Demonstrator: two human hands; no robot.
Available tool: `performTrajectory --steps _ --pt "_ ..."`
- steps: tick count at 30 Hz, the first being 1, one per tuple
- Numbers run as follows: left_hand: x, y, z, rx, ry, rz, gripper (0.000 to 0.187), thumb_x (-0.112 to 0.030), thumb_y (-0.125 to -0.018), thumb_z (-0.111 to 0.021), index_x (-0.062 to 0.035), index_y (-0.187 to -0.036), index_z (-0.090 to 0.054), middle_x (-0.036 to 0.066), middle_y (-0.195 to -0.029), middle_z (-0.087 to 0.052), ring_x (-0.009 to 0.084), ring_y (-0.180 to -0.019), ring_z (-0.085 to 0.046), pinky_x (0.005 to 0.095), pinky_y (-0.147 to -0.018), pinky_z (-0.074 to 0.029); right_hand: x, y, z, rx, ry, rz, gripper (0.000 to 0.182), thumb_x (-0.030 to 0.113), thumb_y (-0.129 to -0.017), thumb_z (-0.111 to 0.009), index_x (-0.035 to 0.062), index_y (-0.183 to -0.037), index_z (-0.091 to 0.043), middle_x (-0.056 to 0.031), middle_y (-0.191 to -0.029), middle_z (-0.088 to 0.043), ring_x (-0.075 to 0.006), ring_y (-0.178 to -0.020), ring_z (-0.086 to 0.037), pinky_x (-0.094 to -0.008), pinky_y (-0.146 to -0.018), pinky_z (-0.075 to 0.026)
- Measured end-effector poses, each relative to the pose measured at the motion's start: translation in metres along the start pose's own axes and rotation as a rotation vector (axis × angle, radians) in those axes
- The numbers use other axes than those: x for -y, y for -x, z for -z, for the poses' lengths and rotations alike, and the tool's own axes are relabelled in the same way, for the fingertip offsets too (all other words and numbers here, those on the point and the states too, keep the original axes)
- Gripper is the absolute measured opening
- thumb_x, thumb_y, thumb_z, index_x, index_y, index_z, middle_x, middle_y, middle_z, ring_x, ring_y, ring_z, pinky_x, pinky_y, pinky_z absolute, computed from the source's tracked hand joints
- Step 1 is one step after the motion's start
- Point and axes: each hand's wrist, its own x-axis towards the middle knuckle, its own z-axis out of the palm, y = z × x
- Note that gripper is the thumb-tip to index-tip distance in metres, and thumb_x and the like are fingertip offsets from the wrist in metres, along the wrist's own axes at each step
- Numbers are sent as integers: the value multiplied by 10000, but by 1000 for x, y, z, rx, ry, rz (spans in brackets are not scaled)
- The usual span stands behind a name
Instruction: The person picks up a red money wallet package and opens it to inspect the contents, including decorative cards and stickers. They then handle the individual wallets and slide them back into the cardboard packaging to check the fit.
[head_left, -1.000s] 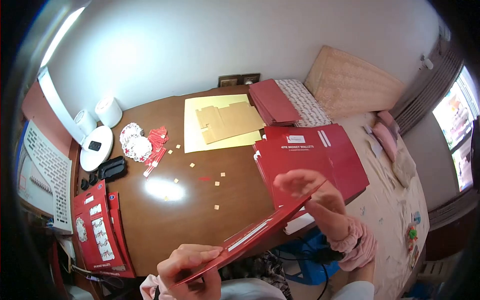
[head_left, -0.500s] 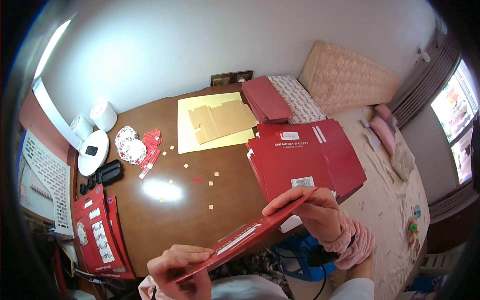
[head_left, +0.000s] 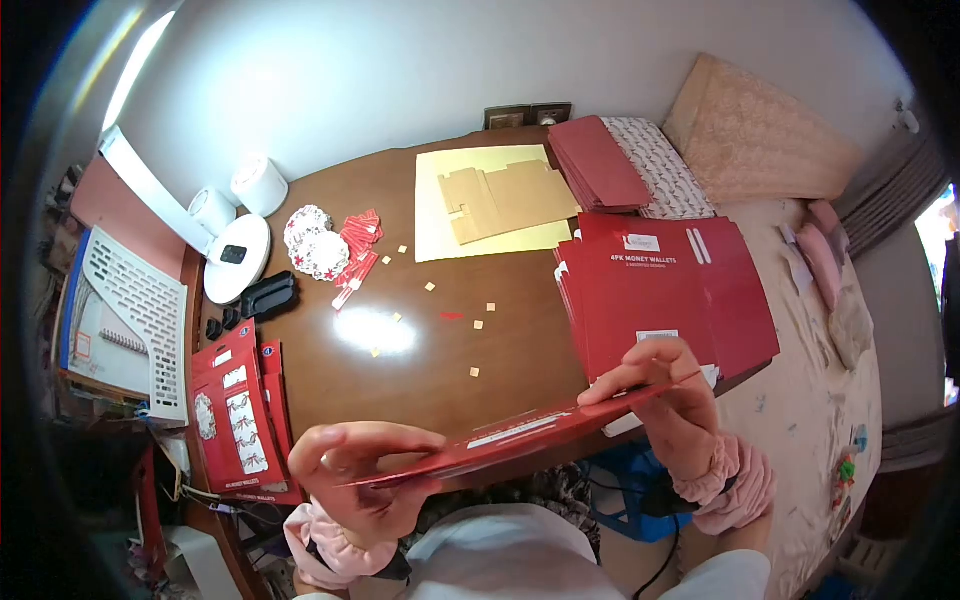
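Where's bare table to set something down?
On the table, between packs, loose squares and held card; also between squares and red stack. Crowded: left edge with lamp, tray and packs; back under yellow sheet; right end under the stack.

Lettering [head_left: 515, 432] on the red card [head_left: 560, 428] is too small to read.

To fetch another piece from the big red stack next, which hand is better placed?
Probably the right hand: it is close to the red stack, while the left hand is farther away. Both hold the red card, so the right would have to let go first.
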Motion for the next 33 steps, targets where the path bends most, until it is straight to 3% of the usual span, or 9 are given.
performTrajectory --steps 2,4,5,8,11,15,24,27,33 --pt "1 2 3 -95 -100 -109 727 -63 -785 -742 -83 -1311 -240 226 -958 -594 311 -791 -640 402 -662 -545 -3 -1 -3 -50 12 30 204 84 -974 -461 -18 -1150 -470 -166 -1086 -618 -176 -1029 -589 -314 -928 -443" --pt "-22 -3 13 -121 -1271 -346 710 -206 -770 -777 -82 -1324 -351 231 -976 -584 294 -752 -619 431 -632 -521 -12 -1 -3 -84 -11 144 224 11 -945 -490 -18 -1163 -444 -178 -1102 -613 -189 -1021 -595 -309 -915 -456" --pt "-24 -4 11 -119 -1273 -348 710 -206 -770 -777 -82 -1324 -351 231 -976 -584 294 -752 -619 431 -632 -521 -14 0 -3 -84 -14 145 224 11 -945 -490 -18 -1163 -444 -178 -1102 -613 -189 -1021 -595 -309 -915 -456" --pt "-25 -8 -7 313 -1121 -859 327 -267 -767 -756 -63 -1014 -690 88 -1060 -614 197 -879 -594 373 -741 -498 -17 4 -2 -108 150 147 239 -25 -932 -489 -22 -1167 -442 -194 -1114 -609 -212 -1030 -597 -318 -924 -460" --pt "-15 -16 -37 306 -1104 -817 170 -176 -794 -698 -72 -923 -737 41 -1090 -613 168 -905 -600 344 -771 -515 -17 6 -8 -77 94 171 249 -31 -928 -494 -28 -1171 -443 -199 -1130 -604 -209 -1039 -597 -326 -933 -459" --pt "-8 -23 -57 295 -1133 -699 212 -85 -760 -670 -67 -960 -736 61 -1065 -602 182 -928 -603 319 -833 -532 -15 14 -7 -71 231 193 280 -22 -920 -524 -43 -1192 -464 -180 -1140 -610 -203 -1045 -606 -329 -916 -482" --pt "-14 -23 -62 333 -1094 -661 335 -164 -680 -799 -19 -971 -715 101 -1028 -593 262 -875 -588 343 -731 -521 -14 17 -1 27 203 181 363 -39 -901 -550 -38 -1251 -453 -187 -1206 -590 -219 -1070 -613 -321 -910 -498" --pt "-17 -26 -62 341 -1129 -662 208 -138 -759 -727 -32 -938 -717 74 -990 -618 216 -867 -604 318 -700 -549 -12 16 3 90 280 232 389 -36 -898 -555 -33 -1267 -433 -192 -1205 -590 -228 -1075 -612 -324 -907 -502" --pt "-24 -31 -60 403 -1111 -586 218 -107 -728 -706 -37 -935 -705 71 -929 -641 213 -796 -618 320 -692 -540 -12 13 6 123 347 256 375 14 -907 -561 -33 -1247 -410 -222 -1166 -604 -272 -1076 -616 -342 -907 -499"
